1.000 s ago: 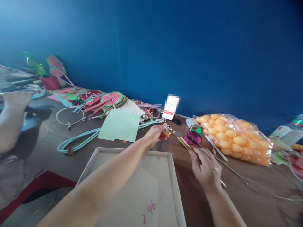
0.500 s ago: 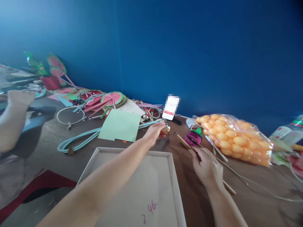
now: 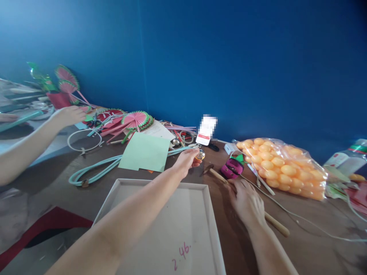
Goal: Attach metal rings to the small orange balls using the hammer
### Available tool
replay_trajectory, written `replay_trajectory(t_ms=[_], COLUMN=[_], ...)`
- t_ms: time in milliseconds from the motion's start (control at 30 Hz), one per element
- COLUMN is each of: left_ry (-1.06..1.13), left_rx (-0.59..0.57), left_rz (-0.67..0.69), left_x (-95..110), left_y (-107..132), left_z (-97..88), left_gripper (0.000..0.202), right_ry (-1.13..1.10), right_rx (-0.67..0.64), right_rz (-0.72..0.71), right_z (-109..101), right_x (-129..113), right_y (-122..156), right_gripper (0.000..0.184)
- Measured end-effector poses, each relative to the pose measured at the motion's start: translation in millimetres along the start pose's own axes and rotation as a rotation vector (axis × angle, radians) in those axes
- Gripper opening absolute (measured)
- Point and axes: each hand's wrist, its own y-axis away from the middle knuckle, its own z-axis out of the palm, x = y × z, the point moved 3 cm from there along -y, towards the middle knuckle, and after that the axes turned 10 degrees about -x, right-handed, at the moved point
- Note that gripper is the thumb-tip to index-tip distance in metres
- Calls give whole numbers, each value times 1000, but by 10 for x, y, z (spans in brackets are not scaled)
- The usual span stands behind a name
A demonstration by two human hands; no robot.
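Note:
My left hand reaches over the white box lid and is closed on a shiny round metal ball, which has a silver top and a golden lower edge. Light blue cords run toward it from the left, partly under a pale green sheet. On the right, my right hand is wrapped around the wooden handle of a small hammer. The hammer's head points left, over the brown tabletop. Just beyond that hand sits a purple fabric piece with green leaves.
The white box lid lies at the front. A bag of orange balls sits at the right, near a bottle. Watermelon-patterned fans, a phone and a white ring lie farther back. Another person's arm extends from the left.
My right hand has shifted slightly left and down, and the hammer has turned so its head shows more clearly. The other person's arm has reached farther right. My left hand stays put.

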Motion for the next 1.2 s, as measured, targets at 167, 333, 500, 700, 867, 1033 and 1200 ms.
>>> replay_trajectory(t_ms=[167,333,500,700,867,1033,1200], left_ry=[-24,-40,-48,-59,-81,-94,-111], left_rx=[-5,-11,1,-13,-17,-23,-25], left_rz=[-9,-5,-7,-18,-29,-29,-23], left_x=[-6,-9,-36,-48,-37,-23,-53], left_y=[-5,-5,-35,-58,-38,-25,-52], left_z=[-3,-1,-14,-17,-6,1,-13], left_gripper=[25,25,27,26,27,26,30], right_ry=[8,-10,-68,-150,-67,52,77], right_rx=[-18,-35,-56,98,-18,-330,-534], right_rz=[6,7,26,66,108,165,152], right_z=[11,48,80,-135,-444,-494,-340], right_x=[-10,12,37,97,178,271,251], right_y=[-8,-4,-11,-88,-415,-896,-1163], right_gripper=[20,20,20,21,22,20,15])
